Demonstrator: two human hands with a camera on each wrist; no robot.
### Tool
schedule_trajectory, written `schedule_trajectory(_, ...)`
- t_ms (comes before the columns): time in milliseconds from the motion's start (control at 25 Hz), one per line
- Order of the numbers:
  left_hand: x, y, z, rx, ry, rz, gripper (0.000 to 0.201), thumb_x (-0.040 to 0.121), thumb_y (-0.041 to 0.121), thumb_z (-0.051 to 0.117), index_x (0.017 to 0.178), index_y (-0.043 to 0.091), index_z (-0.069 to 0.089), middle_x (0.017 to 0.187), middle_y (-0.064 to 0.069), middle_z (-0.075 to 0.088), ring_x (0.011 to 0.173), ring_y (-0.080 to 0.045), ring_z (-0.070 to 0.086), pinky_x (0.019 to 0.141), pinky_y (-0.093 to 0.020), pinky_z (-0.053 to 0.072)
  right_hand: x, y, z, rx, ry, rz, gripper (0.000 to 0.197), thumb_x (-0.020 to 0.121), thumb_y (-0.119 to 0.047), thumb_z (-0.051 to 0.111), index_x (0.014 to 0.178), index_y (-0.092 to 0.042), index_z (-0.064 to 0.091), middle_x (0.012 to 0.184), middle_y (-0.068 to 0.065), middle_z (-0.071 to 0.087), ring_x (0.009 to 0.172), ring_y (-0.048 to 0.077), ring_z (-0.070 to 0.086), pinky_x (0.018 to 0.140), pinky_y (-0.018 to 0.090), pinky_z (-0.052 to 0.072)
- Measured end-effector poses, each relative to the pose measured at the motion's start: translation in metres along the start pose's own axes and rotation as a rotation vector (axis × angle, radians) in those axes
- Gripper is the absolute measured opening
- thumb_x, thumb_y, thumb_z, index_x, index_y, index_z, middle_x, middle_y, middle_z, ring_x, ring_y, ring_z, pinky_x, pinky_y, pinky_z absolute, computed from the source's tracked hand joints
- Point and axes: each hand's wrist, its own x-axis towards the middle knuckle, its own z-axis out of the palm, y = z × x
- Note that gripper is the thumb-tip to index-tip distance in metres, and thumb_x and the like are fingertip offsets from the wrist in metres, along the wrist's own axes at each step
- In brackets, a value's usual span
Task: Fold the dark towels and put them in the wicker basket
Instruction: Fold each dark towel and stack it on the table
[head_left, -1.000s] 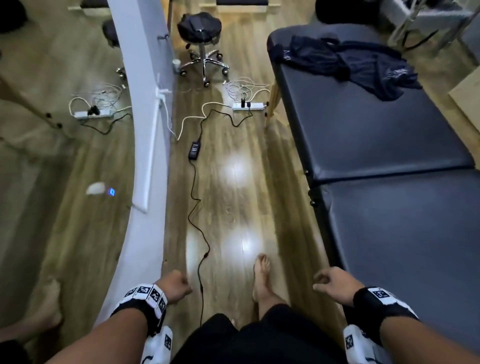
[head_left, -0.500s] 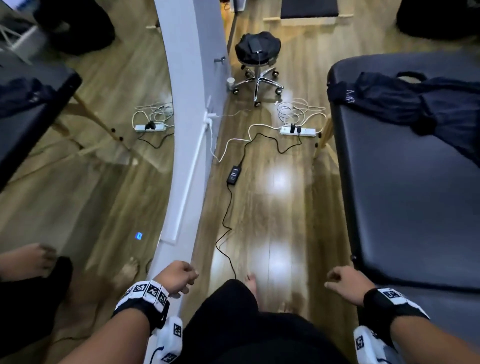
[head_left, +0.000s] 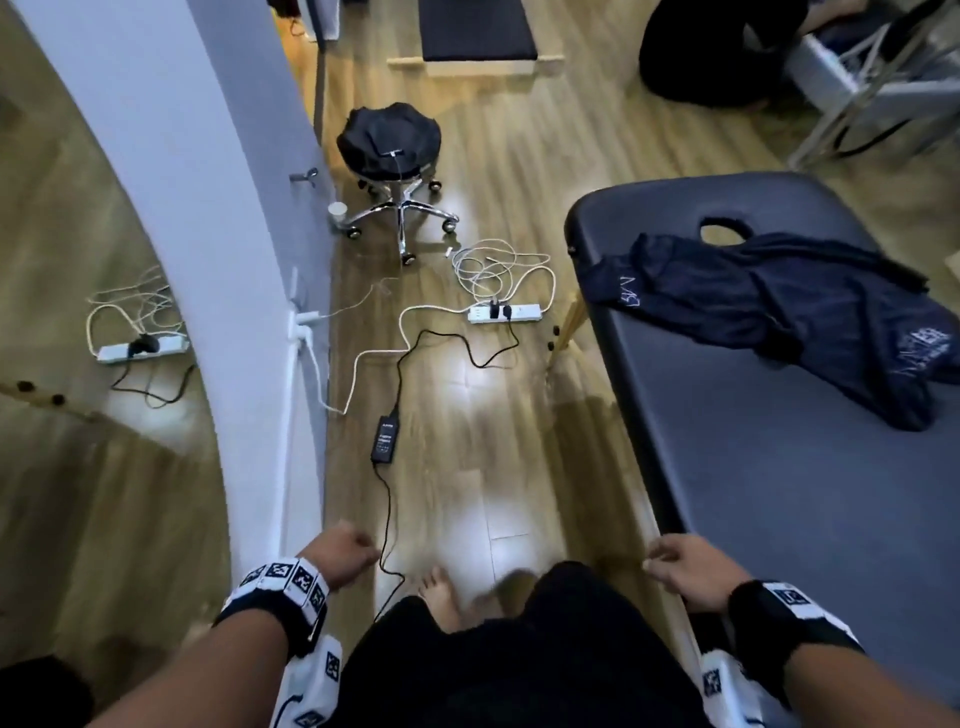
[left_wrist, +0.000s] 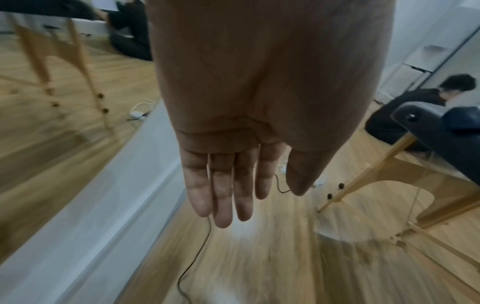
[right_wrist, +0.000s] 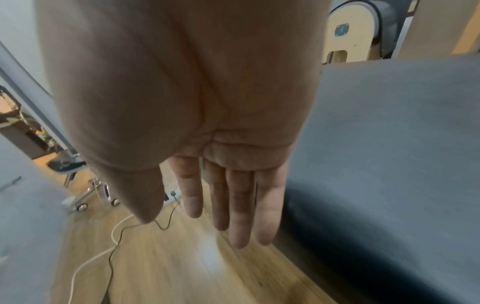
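Observation:
A crumpled heap of dark towels (head_left: 810, 312) lies at the far end of a grey padded massage table (head_left: 753, 493), just below its face hole. No wicker basket shows in any view. My left hand (head_left: 340, 558) hangs over the wooden floor beside a grey partition, far from the towels. My right hand (head_left: 685, 569) hangs at the table's near left edge. In the wrist views the left hand (left_wrist: 226, 185) and the right hand (right_wrist: 233, 195) have relaxed, nearly straight fingers and hold nothing.
A black rolling stool (head_left: 389, 140) stands ahead on the floor. A white power strip (head_left: 506, 312), coiled cables and a black adapter (head_left: 385, 435) lie along the walkway. The grey partition (head_left: 208, 260) bounds the left. Someone in black (head_left: 711, 47) sits at the far right.
The view has shifted forward along the table, so its head end and face hole now show and the towels are nearer. Both hands still hang loose and hold nothing.

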Motion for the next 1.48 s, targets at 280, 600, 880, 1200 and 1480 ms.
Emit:
schedule_trajectory(280, 0.091, 0.118, -0.088, 0.198, -0.027, 0.085, 0.02, 0.092, 0.022, 0.058, 0.082, 0.006, 0.066, 0.072, -0.009, 0.062, 0.058, -0.018, 0.058, 0.043, -0.018, 0.039, 0.085, -0.057, -0.098, 0.263, -0.041, 0.016, 0.016, 0.093, -0.034, 0.064, 0.106, -0.025, 0.061, 0.102, 0.004, 0.072, 0.061, 0.013, 0.068, 0.054, 0.026, 0.051)
schedule_trajectory(600, 0.162, 0.318, -0.152, 0.353, 0.075, 0.274, 0.024, 0.089, 0.027, 0.064, 0.107, 0.012, 0.07, 0.098, -0.004, 0.07, 0.094, -0.02, 0.066, 0.075, -0.023, 0.048, 0.16, -0.077, -0.249, 0.217, 0.215, -0.075, 0.012, 0.087, -0.034, 0.069, 0.095, -0.026, 0.069, 0.094, -0.004, 0.073, 0.089, 0.017, 0.067, 0.083, 0.025, 0.05)
schedule_trajectory(880, 0.206, 0.473, -0.157, 0.506, -0.099, 0.612, 0.023, 0.092, 0.029, 0.058, 0.11, 0.017, 0.065, 0.095, 0.002, 0.068, 0.089, -0.016, 0.062, 0.078, -0.026, 0.047, 0.208, -0.087, -0.311, 0.194, 0.455, 0.12, 0.031, 0.081, -0.042, 0.072, 0.105, -0.024, 0.062, 0.113, 0.003, 0.063, 0.105, 0.028, 0.063, 0.09, 0.035, 0.051)
schedule_trajectory(1200, 0.237, 0.56, -0.168, 0.567, -0.187, 0.872, 0.038, 0.086, 0.032, 0.061, 0.123, 0.024, 0.057, 0.115, -0.001, 0.066, 0.112, -0.024, 0.061, 0.097, -0.035, 0.048, 0.223, -0.136, -0.331, 0.175, 0.579, 0.249, 0.01, 0.089, -0.023, 0.048, 0.096, -0.018, 0.053, 0.106, 0.007, 0.058, 0.104, 0.035, 0.056, 0.084, 0.042, 0.048)
schedule_trajectory(1480, 0.196, 0.626, -0.133, 0.821, -0.141, 1.199, 0.067, 0.076, 0.058, 0.062, 0.135, 0.037, 0.04, 0.144, 0.006, 0.036, 0.136, -0.019, 0.028, 0.108, -0.048, 0.021, 0.167, -0.115, -0.338, 0.925, 1.072, 0.35, 0.019, 0.087, -0.017, 0.062, 0.074, -0.023, 0.051, 0.063, -0.006, 0.057, 0.062, 0.014, 0.051, 0.069, 0.032, 0.043)
